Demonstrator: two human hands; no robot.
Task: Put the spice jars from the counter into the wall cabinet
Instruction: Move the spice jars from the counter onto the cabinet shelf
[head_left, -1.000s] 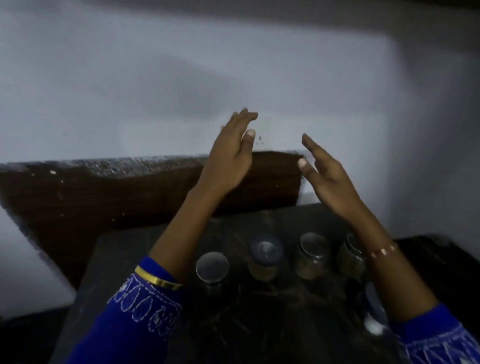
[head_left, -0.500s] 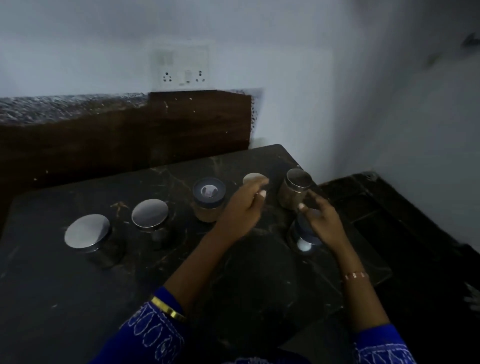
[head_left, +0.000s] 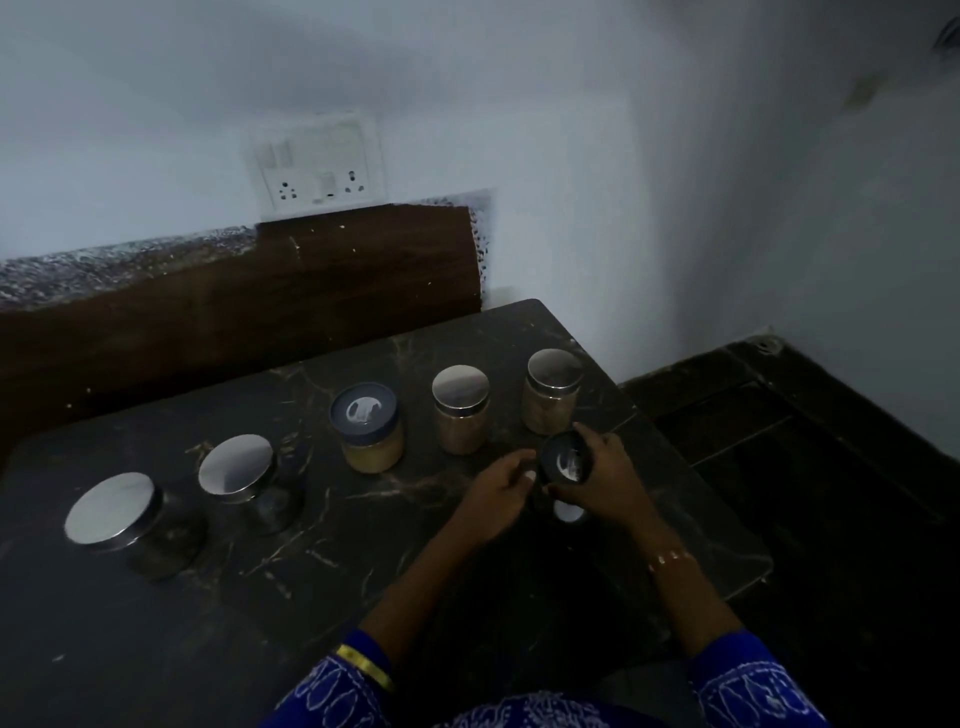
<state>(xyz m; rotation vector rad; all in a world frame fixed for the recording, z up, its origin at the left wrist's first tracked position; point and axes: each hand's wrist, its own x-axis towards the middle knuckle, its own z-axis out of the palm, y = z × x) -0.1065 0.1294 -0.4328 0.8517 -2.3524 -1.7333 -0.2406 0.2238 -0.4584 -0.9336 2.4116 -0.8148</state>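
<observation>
The dark-lidded jar (head_left: 565, 462) stands upright near the counter's (head_left: 311, 545) right edge, in front of the far row, with the right hand (head_left: 605, 480) wrapped around it and the left hand (head_left: 493, 493) open, touching its left side.

Dim, bluish light throughout; steel jar lids (head_left: 236, 468) catch soft glare (brightest toward the worktop's (head_left: 311, 545) left edge). The floor right of it sinks into shadow; edges bow slightly.
</observation>
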